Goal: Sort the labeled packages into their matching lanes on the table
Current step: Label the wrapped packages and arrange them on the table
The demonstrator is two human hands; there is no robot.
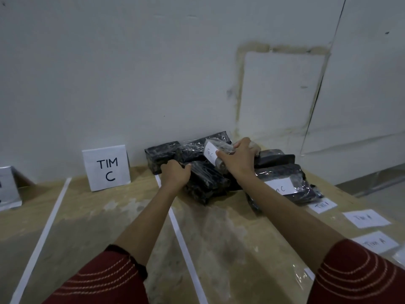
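A heap of black plastic-wrapped packages point(166, 153) lies against the wall, right of the white tape line point(182, 240). My left hand point(175, 174) grips the near end of a black package point(208, 183) at the heap's left front. My right hand point(237, 157) holds a grey wrapped package point(215, 150) with a white label reading "TIM C" on top of the heap. Another black package point(282, 185) with a white label ending in "C" lies under my right forearm. A standing white sign "TIM C" point(106, 167) marks the lane left of the heap.
The wooden table point(105, 227) is split into lanes by white tape strips point(43, 235). Part of a second sign point(8, 187) shows at the far left. Loose white "TIM A" labels point(366, 218) lie near the right edge. The wall stands right behind the heap.
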